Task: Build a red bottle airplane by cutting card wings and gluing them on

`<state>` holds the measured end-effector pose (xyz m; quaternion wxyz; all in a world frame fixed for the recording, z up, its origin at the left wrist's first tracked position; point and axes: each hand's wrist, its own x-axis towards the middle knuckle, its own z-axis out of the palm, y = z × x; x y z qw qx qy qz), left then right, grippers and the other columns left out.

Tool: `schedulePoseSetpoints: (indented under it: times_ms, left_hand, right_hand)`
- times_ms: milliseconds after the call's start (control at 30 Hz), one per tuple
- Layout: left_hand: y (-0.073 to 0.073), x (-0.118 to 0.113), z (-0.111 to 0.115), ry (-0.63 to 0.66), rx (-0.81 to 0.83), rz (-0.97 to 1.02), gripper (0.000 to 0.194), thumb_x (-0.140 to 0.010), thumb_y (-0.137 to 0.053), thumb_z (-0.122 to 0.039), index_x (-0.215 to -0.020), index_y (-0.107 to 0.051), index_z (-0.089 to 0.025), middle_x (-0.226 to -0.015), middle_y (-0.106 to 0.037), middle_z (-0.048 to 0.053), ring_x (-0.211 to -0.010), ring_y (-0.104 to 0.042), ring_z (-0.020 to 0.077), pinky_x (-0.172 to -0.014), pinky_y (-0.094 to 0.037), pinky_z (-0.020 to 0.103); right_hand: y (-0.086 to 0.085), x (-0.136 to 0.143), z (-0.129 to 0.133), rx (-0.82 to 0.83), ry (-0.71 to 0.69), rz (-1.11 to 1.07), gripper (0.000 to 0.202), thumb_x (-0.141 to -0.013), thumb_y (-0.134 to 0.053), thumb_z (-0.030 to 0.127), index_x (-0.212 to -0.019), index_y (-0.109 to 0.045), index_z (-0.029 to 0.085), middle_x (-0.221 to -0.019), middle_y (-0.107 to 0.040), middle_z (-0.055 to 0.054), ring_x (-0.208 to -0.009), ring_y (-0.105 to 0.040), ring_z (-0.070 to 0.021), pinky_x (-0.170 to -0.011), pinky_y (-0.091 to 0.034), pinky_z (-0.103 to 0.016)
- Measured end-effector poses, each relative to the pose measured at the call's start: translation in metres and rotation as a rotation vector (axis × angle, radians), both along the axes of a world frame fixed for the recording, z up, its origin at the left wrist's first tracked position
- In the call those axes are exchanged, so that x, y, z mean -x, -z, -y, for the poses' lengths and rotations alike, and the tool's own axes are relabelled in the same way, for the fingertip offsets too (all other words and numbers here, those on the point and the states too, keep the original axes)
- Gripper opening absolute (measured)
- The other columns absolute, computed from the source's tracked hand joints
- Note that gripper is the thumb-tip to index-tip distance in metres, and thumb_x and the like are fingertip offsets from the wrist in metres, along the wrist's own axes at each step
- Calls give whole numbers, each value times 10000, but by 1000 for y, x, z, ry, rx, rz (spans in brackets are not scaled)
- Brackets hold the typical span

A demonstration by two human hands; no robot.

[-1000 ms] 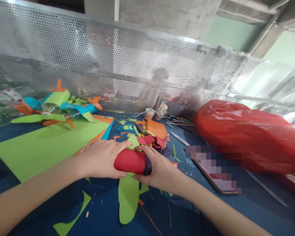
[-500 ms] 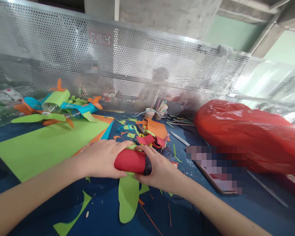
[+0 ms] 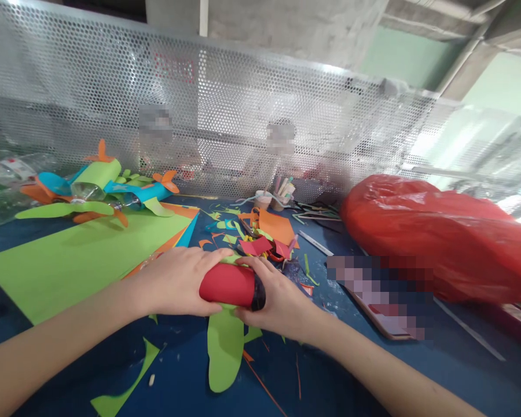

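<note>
A bottle wrapped in red paper (image 3: 228, 284) lies sideways between my two hands, its dark end to the right. My left hand (image 3: 178, 281) is closed round the left end, and my right hand (image 3: 275, 295) is closed round the right end. From beneath the red wrap a rounded green paper piece (image 3: 226, 353) sticks out toward me, with a bit of green also showing above it. Both palms hide the bottle's ends in part.
Green paper sheets (image 3: 87, 249) and paper-covered bottle models (image 3: 99, 185) are at the left. Scissors and scraps (image 3: 263, 240) lie behind my hands. A phone (image 3: 377, 304) and a red plastic bag (image 3: 434, 237) are at the right, cups (image 3: 263, 200) near the perforated screen (image 3: 243, 104).
The whole view has shifted slightly, so things appear a little further left. Both hands keep the same hold on the red-wrapped bottle.
</note>
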<state>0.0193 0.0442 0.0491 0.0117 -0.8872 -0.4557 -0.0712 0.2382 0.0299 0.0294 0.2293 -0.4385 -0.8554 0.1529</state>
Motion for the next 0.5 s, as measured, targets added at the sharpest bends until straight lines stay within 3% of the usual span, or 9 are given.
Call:
schedulePoseSetpoints:
  times_ms: [333,500]
  left_hand:
    - [12,2,3,58,-126,-20,751,-743,-562,-552,-1392,-363,-232,-1112,-666,120,-973,-625,347,-767,-479,460]
    - [14,2,6,122,-152,-13,704,-770,-566,-481,-1384,-364,-204,-1145,-651,111,-995,-612,326,-804,-473,462]
  right_hand:
    - [5,0,3,-88,14,38,702,-622,-752,359,-1239,-447,224,-1175,-535,-75,-1070,-551,-250,-939,-423,-376]
    - [7,1,4,-104,22,39,725,-600,-762,320,-1242,-444,206,-1186,-519,-84,-1091,-530,-249,-960,-419,-365]
